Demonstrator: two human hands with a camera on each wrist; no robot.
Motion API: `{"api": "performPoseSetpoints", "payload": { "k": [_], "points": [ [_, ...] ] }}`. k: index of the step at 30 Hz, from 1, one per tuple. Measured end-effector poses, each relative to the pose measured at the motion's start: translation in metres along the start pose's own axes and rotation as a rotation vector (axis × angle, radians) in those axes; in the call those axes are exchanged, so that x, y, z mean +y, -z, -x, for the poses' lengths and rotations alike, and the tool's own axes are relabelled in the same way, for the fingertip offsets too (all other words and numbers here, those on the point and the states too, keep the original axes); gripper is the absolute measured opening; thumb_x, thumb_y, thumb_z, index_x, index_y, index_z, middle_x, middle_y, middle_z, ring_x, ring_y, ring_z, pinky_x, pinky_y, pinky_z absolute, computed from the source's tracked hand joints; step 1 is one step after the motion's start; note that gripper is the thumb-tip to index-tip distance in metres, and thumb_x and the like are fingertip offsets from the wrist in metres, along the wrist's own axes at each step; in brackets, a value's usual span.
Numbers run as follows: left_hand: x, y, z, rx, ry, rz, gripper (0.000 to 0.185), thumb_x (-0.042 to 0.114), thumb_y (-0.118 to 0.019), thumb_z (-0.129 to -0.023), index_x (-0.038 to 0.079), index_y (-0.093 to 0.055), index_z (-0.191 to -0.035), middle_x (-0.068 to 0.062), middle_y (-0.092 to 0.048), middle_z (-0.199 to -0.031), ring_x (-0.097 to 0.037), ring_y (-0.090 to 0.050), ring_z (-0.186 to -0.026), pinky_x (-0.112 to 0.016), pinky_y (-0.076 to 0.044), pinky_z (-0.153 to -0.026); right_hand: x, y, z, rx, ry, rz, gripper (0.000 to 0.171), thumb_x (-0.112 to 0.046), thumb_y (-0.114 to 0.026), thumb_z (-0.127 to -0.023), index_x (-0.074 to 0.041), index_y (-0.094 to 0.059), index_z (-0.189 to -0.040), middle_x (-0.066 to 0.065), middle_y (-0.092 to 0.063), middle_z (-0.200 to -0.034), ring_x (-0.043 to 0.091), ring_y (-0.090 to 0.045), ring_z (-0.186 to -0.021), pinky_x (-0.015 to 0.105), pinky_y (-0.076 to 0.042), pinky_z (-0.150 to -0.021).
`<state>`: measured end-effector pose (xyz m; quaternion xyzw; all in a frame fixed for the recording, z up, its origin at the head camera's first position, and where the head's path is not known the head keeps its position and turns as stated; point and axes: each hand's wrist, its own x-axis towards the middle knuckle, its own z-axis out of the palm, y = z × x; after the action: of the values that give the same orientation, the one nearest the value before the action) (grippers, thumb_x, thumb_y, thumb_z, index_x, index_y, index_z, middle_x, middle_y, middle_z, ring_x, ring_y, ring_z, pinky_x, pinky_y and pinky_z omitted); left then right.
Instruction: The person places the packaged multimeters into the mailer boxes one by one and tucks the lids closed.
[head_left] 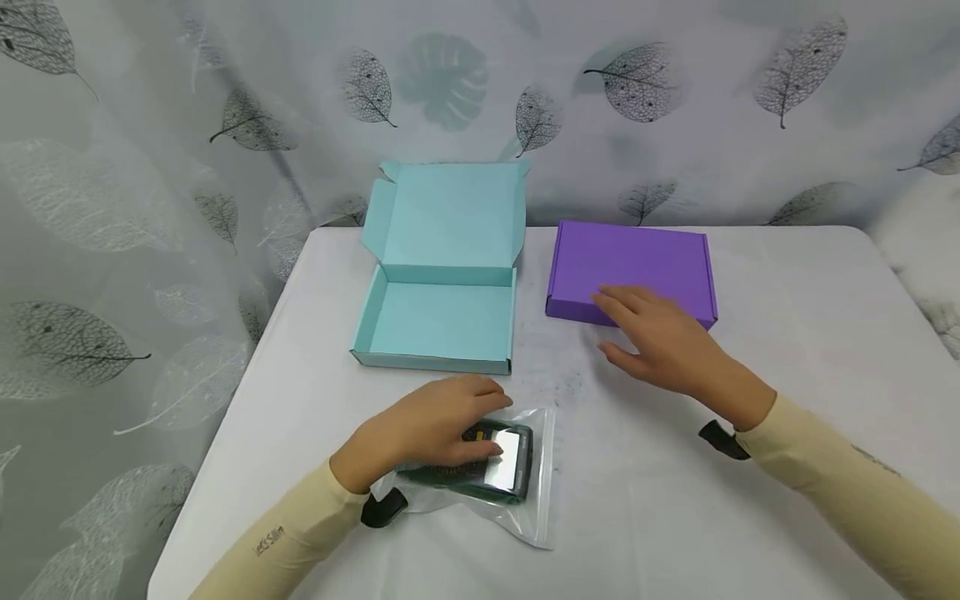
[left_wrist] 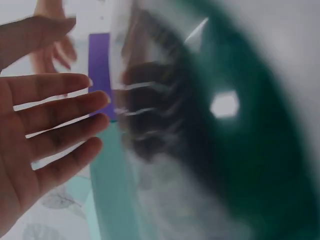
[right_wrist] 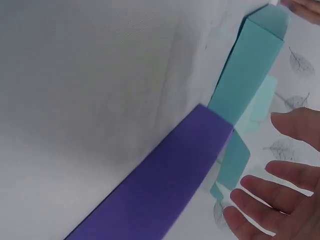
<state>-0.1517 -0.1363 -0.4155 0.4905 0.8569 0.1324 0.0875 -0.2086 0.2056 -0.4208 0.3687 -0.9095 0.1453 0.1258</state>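
Note:
A green and black multimeter with a pale screen lies inside a clear zip bag on the table's near side. Over it hovers my left hand, fingers straight and spread; the left wrist view shows that hand beside the bag, gripping nothing. A closed purple box is at the back right. My right hand is held at its front edge with fingers spread. In the right wrist view the palm looks unoccupied; whether a fingertip touches the box cannot be told. Part of the multimeter is hidden by my left hand.
A light teal box stands at the back left, lid raised and nothing visible inside. The white tablecloth covers the table. A leaf-patterned curtain hangs behind and along the left side.

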Motion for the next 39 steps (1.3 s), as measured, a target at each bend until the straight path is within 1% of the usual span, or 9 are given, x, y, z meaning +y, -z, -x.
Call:
{"api": "performPoseSetpoints", "payload": {
  "k": [4, 7, 10, 16, 20, 26, 30, 36, 39],
  "points": [
    [0.010, -0.014, 0.011, -0.045, 0.024, -0.011, 0.074, 0.052, -0.079, -0.090, 0.003, -0.060, -0.142, -0.007, -0.062, -0.136, -0.022, -0.062, -0.121, -0.037, -0.050, -0.101, -0.010, -0.014, -0.024, -0.033, -0.031, -0.055, 0.054, -0.018, -0.078, -0.092, 0.005, -0.060, -0.138, 0.023, -0.065, -0.131, 0.042, -0.061, -0.121, 0.058, -0.051, -0.097],
    [0.015, -0.026, 0.016, -0.064, 0.055, -0.055, 0.094, 0.061, -0.083, -0.082, 0.004, -0.051, -0.150, -0.007, -0.056, -0.145, -0.022, -0.055, -0.131, -0.040, -0.046, -0.107, -0.018, -0.026, -0.044, -0.063, -0.086, -0.106, 0.049, -0.019, -0.073, -0.096, 0.002, -0.060, -0.139, 0.019, -0.070, -0.119, 0.036, -0.066, -0.110, 0.053, -0.056, -0.087],
    [0.021, -0.035, 0.018, -0.077, 0.090, -0.106, 0.107, 0.061, -0.087, -0.077, 0.005, -0.042, -0.156, -0.007, -0.049, -0.152, -0.022, -0.047, -0.140, -0.043, -0.041, -0.111, -0.026, -0.036, -0.064, -0.101, -0.163, -0.178, 0.048, -0.021, -0.067, -0.100, 0.001, -0.058, -0.141, 0.013, -0.073, -0.105, 0.029, -0.069, -0.093, 0.046, -0.058, -0.076],
    [0.027, -0.045, 0.014, -0.046, 0.091, -0.169, 0.110, 0.050, -0.088, -0.079, 0.007, -0.030, -0.162, -0.006, -0.050, -0.149, -0.022, -0.050, -0.135, -0.042, -0.042, -0.109, -0.033, -0.049, -0.098, -0.173, -0.337, -0.282, 0.054, -0.024, -0.066, -0.102, 0.010, -0.050, -0.141, 0.008, -0.066, -0.079, 0.021, -0.062, -0.066, 0.038, -0.051, -0.058],
    [0.028, -0.047, 0.012, -0.015, 0.078, -0.207, 0.112, 0.050, -0.088, -0.076, 0.008, -0.030, -0.162, -0.005, -0.053, -0.142, -0.021, -0.053, -0.126, -0.041, -0.046, -0.103, -0.032, -0.059, -0.108, -0.181, -0.377, -0.270, 0.049, -0.025, -0.067, -0.102, 0.012, -0.051, -0.130, 0.008, -0.057, -0.069, 0.020, -0.054, -0.058, 0.035, -0.043, -0.051],
    [0.026, -0.045, 0.016, 0.011, 0.053, -0.249, 0.106, 0.054, -0.086, -0.075, 0.013, -0.038, -0.160, -0.006, -0.055, -0.138, -0.022, -0.055, -0.119, -0.041, -0.048, -0.098, -0.031, -0.069, -0.115, -0.153, -0.347, -0.331, 0.035, -0.013, -0.064, -0.102, 0.013, -0.052, -0.122, 0.008, -0.054, -0.068, 0.020, -0.051, -0.057, 0.033, -0.041, -0.052],
    [0.024, -0.037, 0.020, 0.067, 0.026, -0.262, 0.103, 0.055, -0.084, -0.074, 0.016, -0.041, -0.160, -0.006, -0.054, -0.138, -0.023, -0.055, -0.116, -0.041, -0.047, -0.098, -0.033, -0.070, -0.119, -0.164, -0.360, -0.361, 0.029, -0.010, -0.061, -0.102, 0.011, -0.052, -0.120, 0.009, -0.054, -0.069, 0.020, -0.051, -0.058, 0.034, -0.042, -0.053],
    [0.024, -0.014, 0.028, 0.175, 0.025, -0.243, 0.100, 0.048, -0.085, -0.073, 0.015, -0.044, -0.158, -0.006, -0.055, -0.138, -0.025, -0.056, -0.113, -0.044, -0.047, -0.098, -0.033, -0.071, -0.124, -0.186, -0.332, -0.357, 0.047, -0.011, -0.062, -0.103, 0.017, -0.046, -0.137, 0.009, -0.058, -0.069, 0.020, -0.055, -0.058, 0.035, -0.046, -0.053],
    [0.022, 0.000, 0.032, 0.221, 0.049, -0.229, 0.101, 0.046, -0.086, -0.072, 0.015, -0.044, -0.158, -0.009, -0.056, -0.139, -0.028, -0.057, -0.116, -0.047, -0.048, -0.099, -0.033, -0.072, -0.126, -0.173, -0.299, -0.347, 0.052, -0.010, -0.064, -0.103, 0.020, -0.044, -0.140, 0.011, -0.061, -0.072, 0.022, -0.059, -0.060, 0.037, -0.049, -0.056]
  ]
}}
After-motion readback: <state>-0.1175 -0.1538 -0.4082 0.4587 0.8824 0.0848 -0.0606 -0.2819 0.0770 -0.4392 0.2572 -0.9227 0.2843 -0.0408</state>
